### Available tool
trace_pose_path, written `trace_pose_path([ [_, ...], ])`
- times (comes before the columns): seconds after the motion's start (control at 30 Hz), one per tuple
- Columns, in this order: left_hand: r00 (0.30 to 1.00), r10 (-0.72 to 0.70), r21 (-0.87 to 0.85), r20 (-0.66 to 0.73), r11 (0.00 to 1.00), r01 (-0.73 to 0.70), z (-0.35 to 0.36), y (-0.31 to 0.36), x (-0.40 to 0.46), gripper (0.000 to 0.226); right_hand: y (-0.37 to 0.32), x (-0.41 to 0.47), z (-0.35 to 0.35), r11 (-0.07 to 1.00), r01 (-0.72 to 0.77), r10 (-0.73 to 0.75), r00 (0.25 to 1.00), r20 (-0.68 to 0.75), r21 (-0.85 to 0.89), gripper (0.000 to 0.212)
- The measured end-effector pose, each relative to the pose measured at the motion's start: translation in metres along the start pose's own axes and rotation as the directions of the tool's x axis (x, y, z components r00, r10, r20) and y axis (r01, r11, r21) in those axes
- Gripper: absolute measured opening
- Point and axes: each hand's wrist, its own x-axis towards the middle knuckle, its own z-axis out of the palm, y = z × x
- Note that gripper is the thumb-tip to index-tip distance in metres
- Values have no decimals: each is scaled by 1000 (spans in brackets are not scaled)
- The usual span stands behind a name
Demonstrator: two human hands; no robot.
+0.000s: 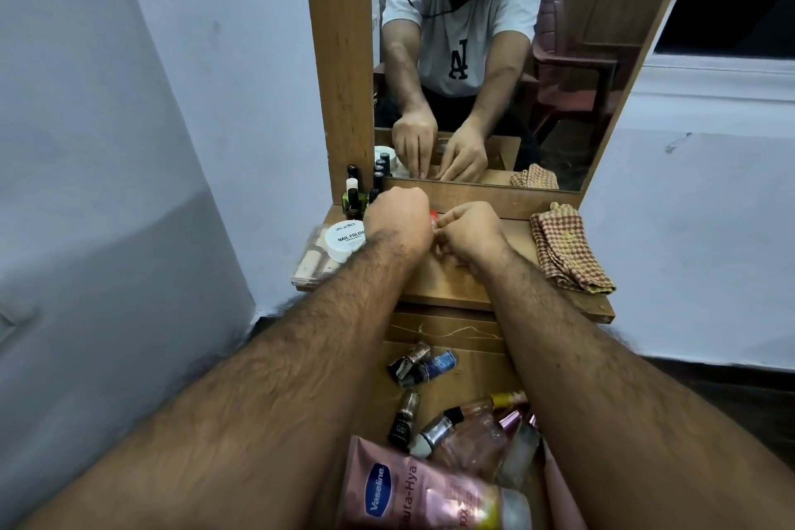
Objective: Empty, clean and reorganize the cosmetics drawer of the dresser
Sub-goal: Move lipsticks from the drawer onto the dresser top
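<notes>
Right, biggest thing first: the dresser top (451, 284) with its mirror (494, 56) behind, and below it, nearest us, the open cosmetics drawer (482, 361), far from empty. A pink Vaseline tube (400, 482) lies at its near edge, with a clear pink bottle (473, 443) and several small dark bottles (404, 422) scattered farther in. Up on the right of the top sits a checked cloth (568, 254), untouched. On the left, a white nail polish remover tub (344, 241) rests on a flat palette (312, 262), and a cluster of little nail polish bottles (355, 194) stands at the far left corner.

Both hands are close together mid-shelf. The left hand (398, 219) has its fingers curled downward; what they grip I cannot tell. The right hand (466, 232) pinches something small, a red-orange scrap (432, 216) peeking between the 2.

The danger, I'd say: that left wrist is just beside the upright bottles, and 1 careless sweep could topple them. Forearms also hang over the drawer clutter.
</notes>
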Motion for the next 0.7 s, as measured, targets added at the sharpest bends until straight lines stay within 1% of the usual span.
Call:
trace_pose_path([
  [0.1,1000,15,84,-13,996,-14,-3,-5,5,18,1,-1,1,998,60,-59,997,59,-20,8],
  [0.13,1000,14,101,-14,995,-12,-3,-6,6,18,1,-1,1,997,74,-73,996,57,-26,8],
  [0.27,999,7,124,-37,992,-2,1,-9,10,15,1,0,6,987,139,-139,990,6,-79,12],
  [0.37,999,2,127,-36,992,3,4,-10,10,13,2,-2,8,980,157,-161,987,-27,-120,11],
  [0.43,999,1,122,-38,993,4,4,-11,9,14,2,-3,8,978,164,-169,985,-26,-127,11],
  [0.57,998,-1,89,-61,996,7,-1,-9,1,18,1,-10,0,975,191,-194,981,-18,-117,18],
  [0.63,994,11,51,-108,999,-6,-3,-8,-6,21,3,-14,-8,972,219,-223,973,-50,-85,17],
  [0.7,984,30,-21,-176,999,-34,-1,-6,-17,20,7,-21,-19,965,258,-262,960,-100,-46,10],
])
